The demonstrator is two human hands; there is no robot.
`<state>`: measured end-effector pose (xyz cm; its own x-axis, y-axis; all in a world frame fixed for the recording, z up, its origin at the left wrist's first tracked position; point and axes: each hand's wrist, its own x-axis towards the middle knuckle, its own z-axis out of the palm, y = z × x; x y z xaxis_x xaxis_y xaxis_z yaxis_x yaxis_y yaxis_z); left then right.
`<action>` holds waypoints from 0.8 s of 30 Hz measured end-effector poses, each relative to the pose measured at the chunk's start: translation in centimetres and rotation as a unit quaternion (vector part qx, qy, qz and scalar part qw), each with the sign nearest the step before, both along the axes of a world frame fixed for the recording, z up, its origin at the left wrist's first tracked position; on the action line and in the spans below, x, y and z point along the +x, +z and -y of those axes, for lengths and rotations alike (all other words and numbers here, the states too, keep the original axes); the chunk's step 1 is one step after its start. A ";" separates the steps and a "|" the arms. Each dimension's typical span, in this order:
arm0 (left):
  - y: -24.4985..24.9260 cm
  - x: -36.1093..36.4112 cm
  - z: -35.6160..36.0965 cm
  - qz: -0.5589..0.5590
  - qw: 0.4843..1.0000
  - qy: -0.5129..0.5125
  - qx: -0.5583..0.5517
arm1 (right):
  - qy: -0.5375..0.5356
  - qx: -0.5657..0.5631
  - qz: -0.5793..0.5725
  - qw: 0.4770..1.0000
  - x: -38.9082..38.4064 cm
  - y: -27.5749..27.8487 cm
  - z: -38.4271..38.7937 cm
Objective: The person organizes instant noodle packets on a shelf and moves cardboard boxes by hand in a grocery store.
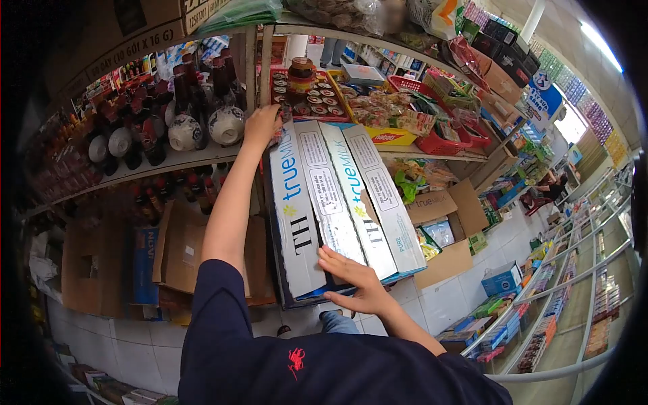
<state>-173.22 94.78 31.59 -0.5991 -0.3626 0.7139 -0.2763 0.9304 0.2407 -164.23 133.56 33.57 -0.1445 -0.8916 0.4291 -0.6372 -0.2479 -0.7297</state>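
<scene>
A white and blue TH true MILK carton [297, 223] lies in front of me, its far end resting against the shelf and its near end sticking out over the floor. Its printed top has a torn brown patch and a seam of shiny tape. My right hand [358, 280] lies on the near end, fingers stretched out and thumb at the edge. At the far left corner, my left hand [262, 127] has its fingers curled round a small, dark reddish item that is hard to make out. Just beyond stands a red tray of jars [317, 98] with a brown-lidded jar on it.
Bottles and patterned bowls [226, 125] fill the shelf at left. A red basket [445, 138] and a yellow box of packets [395, 137] stand at right. Open cardboard boxes [101, 256] sit below. A glass display case [567, 290] runs along the right.
</scene>
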 end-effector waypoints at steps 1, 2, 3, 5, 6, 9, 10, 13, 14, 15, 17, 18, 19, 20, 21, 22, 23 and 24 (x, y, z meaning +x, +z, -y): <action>0.3 0.7 -0.6 -0.002 1.000 -0.017 0.002 | -0.005 -0.003 -0.004 1.000 -0.1 -0.1 0.0; 0.6 1.4 -1.3 -0.004 0.999 -0.033 0.004 | -0.010 -0.005 -0.007 1.000 -0.1 -0.2 0.0; 0.7 2.2 -2.0 -0.004 0.998 -0.044 0.033 | -0.011 -0.002 -0.003 1.000 -0.1 -0.3 -0.1; 1.1 4.0 -3.4 -0.003 0.997 -0.059 0.048 | -0.008 0.007 0.013 1.000 -0.2 -0.2 -0.1; 1.0 5.1 -4.1 -0.004 0.995 -0.076 0.062 | -0.006 0.008 0.019 1.000 -0.2 -0.1 0.0; 0.6 8.6 -6.3 -0.001 0.992 -0.091 0.090 | 0.019 0.026 0.031 0.999 -0.4 0.1 0.1; 0.8 9.9 -7.2 -0.001 0.989 -0.100 0.106 | 0.026 0.030 0.038 0.998 -0.4 0.2 0.2; 0.3 13.9 -10.6 -0.013 0.976 -0.155 0.154 | 0.046 0.048 0.069 0.995 -0.2 0.5 0.5; -0.2 15.0 -11.6 -0.029 0.973 -0.170 0.153 | 0.057 0.061 0.089 0.993 -0.1 0.5 0.5; -0.6 16.1 -12.9 -0.049 0.970 -0.183 0.150 | 0.063 0.063 0.089 0.992 -0.1 0.6 0.5; -1.0 18.2 -15.6 -0.070 0.966 -0.196 0.154 | 0.056 0.068 0.101 0.991 0.1 0.8 0.5; -1.3 19.2 -16.8 -0.084 0.967 -0.198 0.139 | 0.062 0.069 0.101 0.991 0.1 0.8 0.5; -1.2 20.3 -18.1 -0.085 0.964 -0.209 0.138 | 0.053 0.075 0.114 0.989 0.1 0.7 0.4; -0.7 21.3 -19.3 -0.085 0.962 -0.221 0.137 | 0.043 0.081 0.126 0.988 0.2 0.7 0.4; -0.3 22.3 -20.5 -0.085 0.959 -0.237 0.133 | 0.035 0.079 0.126 0.988 0.3 0.6 0.4; -0.1 23.3 -21.5 -0.084 0.955 -0.254 0.130 | 0.038 0.079 0.126 0.988 0.5 0.5 0.3; -0.2 24.0 -22.4 -0.084 0.943 -0.286 0.147 | 0.029 0.070 0.121 0.990 0.6 0.4 0.3; 0.2 24.8 -23.2 -0.070 0.941 -0.289 0.161 | 0.020 0.061 0.116 0.991 0.7 0.4 0.3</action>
